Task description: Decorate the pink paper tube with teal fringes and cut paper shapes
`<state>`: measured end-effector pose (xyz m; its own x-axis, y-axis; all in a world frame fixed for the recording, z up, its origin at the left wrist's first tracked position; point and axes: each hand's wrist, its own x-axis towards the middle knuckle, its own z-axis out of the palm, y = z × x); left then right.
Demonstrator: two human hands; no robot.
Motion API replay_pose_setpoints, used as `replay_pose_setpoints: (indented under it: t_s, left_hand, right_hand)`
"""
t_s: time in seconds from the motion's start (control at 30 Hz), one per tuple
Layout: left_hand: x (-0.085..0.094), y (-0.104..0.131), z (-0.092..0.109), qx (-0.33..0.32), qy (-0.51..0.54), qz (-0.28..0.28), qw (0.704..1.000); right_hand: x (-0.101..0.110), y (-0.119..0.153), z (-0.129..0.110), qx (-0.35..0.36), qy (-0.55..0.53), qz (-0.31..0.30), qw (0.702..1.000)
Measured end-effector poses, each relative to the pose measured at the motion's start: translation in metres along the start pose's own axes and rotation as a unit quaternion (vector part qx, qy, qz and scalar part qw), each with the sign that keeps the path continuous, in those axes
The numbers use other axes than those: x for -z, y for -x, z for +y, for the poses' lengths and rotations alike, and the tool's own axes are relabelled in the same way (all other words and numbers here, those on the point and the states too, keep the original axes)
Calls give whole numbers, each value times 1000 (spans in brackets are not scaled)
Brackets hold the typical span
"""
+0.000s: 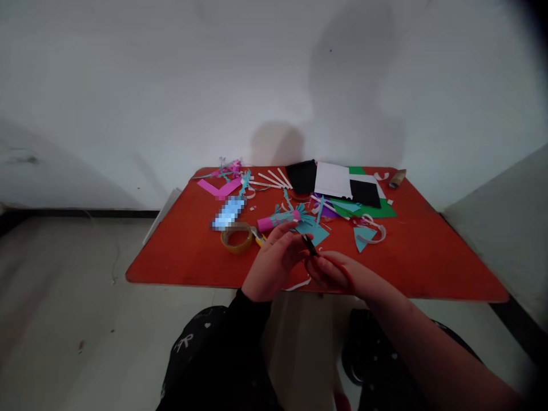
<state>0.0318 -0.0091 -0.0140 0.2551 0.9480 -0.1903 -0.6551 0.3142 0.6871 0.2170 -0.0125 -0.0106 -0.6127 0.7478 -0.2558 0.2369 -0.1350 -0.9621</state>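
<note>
My right hand [331, 271] grips a pair of scissors [311, 246] with red handles and dark blades, which point up and left toward my other hand. The fingers of my left hand [274, 260] are curled together close to the blade tips; what they pinch, if anything, is too small to make out. Just beyond them lies a pink paper tube [268, 222] wrapped partly in fringed light-blue paper. A blue paper sheet [314, 233] rests beside the tube, behind the scissors.
On the red table [180, 251] lie a tape roll [237, 238], a yellow cutter [257, 237], a blurred bright phone-like rectangle [229, 213], pink strips [220, 188], white sticks [276, 178], stacked black and white sheets [334, 180] and a cardboard tube [398, 178]. A wall stands behind.
</note>
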Motion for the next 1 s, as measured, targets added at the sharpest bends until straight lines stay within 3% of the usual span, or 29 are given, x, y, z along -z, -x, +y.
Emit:
replay_pose_setpoints:
  t_s: [0.2,0.33,0.57,0.63,0.7,0.73,0.83,0.97,1.0]
  left_hand:
    - [0,2,0,6,4,-18,1000]
    - [-3,3,0,13,5,-14,1000]
    - [0,0,3,31,39,72,996]
    - [6,-1,4,31,39,79,996]
    - [13,-2,5,32,35,79,996]
    - [16,-2,5,33,33,81,996]
    - [25,-1,5,44,25,97,994]
    - [29,2,7,39,19,95,995]
    - [28,3,7,37,19,92,995]
  right_hand:
    - [2,0,1,36,-3,-40,999]
    - [2,-1,3,20,-9,-44,999]
    - [14,11,1,-3,23,-42,999]
    - [28,15,4,3,59,-10,998]
    - [47,19,12,-15,115,81,990]
    - [59,22,17,-39,139,144,979]
    - [98,36,35,-129,240,258,927]
    - [140,59,61,-279,387,294,828]
    - [145,63,66,-296,402,291,816]
